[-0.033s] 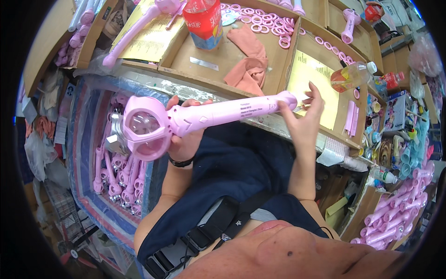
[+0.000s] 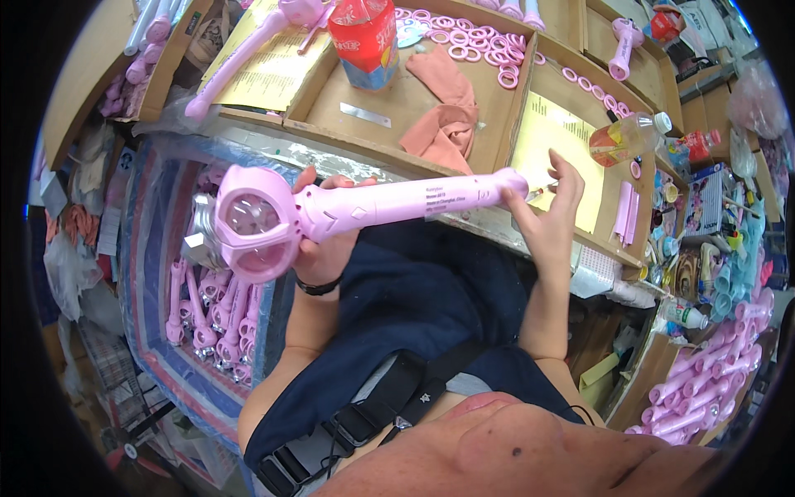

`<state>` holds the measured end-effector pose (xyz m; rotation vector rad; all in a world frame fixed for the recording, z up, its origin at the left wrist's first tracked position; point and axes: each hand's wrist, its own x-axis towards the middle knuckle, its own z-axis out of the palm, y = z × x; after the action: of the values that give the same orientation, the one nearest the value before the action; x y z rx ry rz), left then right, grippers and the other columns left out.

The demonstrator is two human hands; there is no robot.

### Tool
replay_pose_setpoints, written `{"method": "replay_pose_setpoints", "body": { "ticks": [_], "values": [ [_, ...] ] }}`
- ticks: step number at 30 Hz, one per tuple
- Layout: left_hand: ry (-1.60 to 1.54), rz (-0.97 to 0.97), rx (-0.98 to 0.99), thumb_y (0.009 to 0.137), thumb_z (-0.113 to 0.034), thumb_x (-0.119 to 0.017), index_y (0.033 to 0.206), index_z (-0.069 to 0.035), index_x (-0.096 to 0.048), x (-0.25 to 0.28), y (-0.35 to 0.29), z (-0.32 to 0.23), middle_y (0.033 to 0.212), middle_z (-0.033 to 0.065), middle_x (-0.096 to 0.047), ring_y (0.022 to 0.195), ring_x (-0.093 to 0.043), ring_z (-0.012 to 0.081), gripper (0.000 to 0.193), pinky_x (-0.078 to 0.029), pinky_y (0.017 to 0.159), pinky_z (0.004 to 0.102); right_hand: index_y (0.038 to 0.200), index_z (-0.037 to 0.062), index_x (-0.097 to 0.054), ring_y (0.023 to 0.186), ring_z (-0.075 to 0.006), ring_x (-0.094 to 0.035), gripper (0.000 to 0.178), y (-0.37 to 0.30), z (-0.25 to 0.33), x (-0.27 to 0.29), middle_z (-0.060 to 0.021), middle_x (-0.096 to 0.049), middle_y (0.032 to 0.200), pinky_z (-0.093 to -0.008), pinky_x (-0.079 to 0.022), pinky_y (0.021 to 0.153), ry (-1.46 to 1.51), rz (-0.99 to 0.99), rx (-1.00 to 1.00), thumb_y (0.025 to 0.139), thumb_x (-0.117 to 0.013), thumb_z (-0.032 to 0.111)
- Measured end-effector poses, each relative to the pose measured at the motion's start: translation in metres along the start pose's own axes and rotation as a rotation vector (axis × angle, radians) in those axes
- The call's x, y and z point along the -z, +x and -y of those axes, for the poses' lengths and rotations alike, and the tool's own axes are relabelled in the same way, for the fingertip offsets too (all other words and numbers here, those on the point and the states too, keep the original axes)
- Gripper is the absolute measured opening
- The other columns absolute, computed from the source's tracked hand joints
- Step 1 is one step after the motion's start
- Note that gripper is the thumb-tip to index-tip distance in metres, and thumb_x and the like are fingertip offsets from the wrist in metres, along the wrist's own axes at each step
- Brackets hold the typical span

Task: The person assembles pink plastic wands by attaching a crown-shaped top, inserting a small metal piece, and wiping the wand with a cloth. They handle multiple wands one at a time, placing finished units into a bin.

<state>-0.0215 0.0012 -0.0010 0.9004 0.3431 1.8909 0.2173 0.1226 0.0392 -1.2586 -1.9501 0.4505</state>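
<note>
A pink toy wand (image 2: 389, 203) with a clear-windowed round head lies nearly level across the view, its head at the left. Round the handle just behind that head, my left hand (image 2: 325, 257) is closed, palm under the wand, with fingertips showing above it. At the wand's narrow right end is my right hand (image 2: 551, 211), its thumb against or just beside the tip and its curved fingers spread apart. Close to this thumb shows a small reddish-white bit that I cannot make out. A silvery faceted piece (image 2: 203, 244) sits at the left side of the wand's head.
Below left, a lined bin (image 2: 186, 373) holds several pink wands. Cardboard trays (image 2: 327, 103) on the bench carry pink rings (image 2: 489, 50), a salmon cloth (image 2: 447, 108), a red-labelled bottle (image 2: 364, 41) and a yellow sheet (image 2: 559, 157). Pink handles (image 2: 704, 364) are stacked at the right.
The wand and my left hand have shifted slightly to the left. My right hand's fingers have moved slightly, still spread beside the wand's end.
</note>
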Motion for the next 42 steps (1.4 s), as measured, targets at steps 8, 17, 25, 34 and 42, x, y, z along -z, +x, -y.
{"method": "replay_pose_setpoints", "body": {
  "ticks": [8, 17, 25, 34, 42],
  "values": [
    [0.185, -0.081, 0.11, 0.089, -0.051, -0.052, 0.138, -0.004, -0.03, -0.023, 0.085, -0.007, 0.129, 0.0146, -0.048, 0.12, -0.048, 0.029, 0.071, -0.039, 0.101, 0.0473, 0.105, 0.0005, -0.059, 0.085, -0.0266, -0.061, 0.044, 0.004, -0.017, -0.021, -0.0145, -0.061, 0.093, -0.0334, -0.049, 0.077, 0.498, 0.653, 0.122, 0.066, -0.074, 0.016],
    [0.931, -0.162, -0.583, 0.093, -0.028, -0.056, 0.129, 0.006, -0.038, -0.037, 0.09, 0.062, 0.124, 0.0155, -0.048, 0.108, -0.052, 0.0193, 0.053, -0.041, 0.093, 0.0315, 0.106, -0.0005, -0.054, 0.084, -0.026, -0.061, 0.041, -0.044, 0.033, -0.071, -0.0133, -0.06, 0.093, -0.0346, -0.049, 0.074, 0.58, 0.153, 0.016, 0.07, -0.071, 0.008],
    [-0.708, 0.299, 0.645, 0.094, -0.051, -0.036, 0.088, 0.002, -0.06, -0.033, 0.084, 0.087, 0.076, 0.0171, -0.063, 0.063, -0.062, 0.025, 0.058, -0.054, 0.068, 0.0406, 0.108, 0.0004, -0.051, 0.074, -0.0169, -0.064, 0.037, -0.065, 0.019, -0.057, -0.0081, -0.06, 0.09, -0.027, -0.052, 0.062, 1.574, 0.969, -0.421, 0.076, -0.069, 0.006],
    [0.336, -0.194, 0.434, 0.089, -0.068, -0.021, 0.113, -0.001, -0.05, -0.028, 0.041, 0.072, 0.1, 0.0128, -0.064, 0.092, -0.065, 0.0228, 0.076, -0.051, 0.082, 0.037, 0.108, -0.0019, -0.052, 0.082, -0.0158, -0.06, 0.042, -0.079, 0.005, -0.066, -0.0077, -0.061, 0.091, -0.0285, -0.047, 0.072, 0.339, 0.254, -0.142, 0.074, -0.072, 0.013],
    [0.285, -0.232, 0.295, 0.096, -0.034, -0.045, 0.115, -0.003, -0.041, -0.024, 0.043, 0.062, 0.085, 0.0097, -0.058, 0.066, -0.06, 0.015, 0.037, -0.052, 0.061, 0.0293, 0.109, -0.0022, -0.051, 0.079, -0.0179, -0.058, 0.047, -0.117, 0.013, -0.087, -0.0107, -0.06, 0.09, -0.0315, -0.047, 0.073, 0.761, 0.478, -0.365, 0.073, -0.073, 0.018]
  ]
}}
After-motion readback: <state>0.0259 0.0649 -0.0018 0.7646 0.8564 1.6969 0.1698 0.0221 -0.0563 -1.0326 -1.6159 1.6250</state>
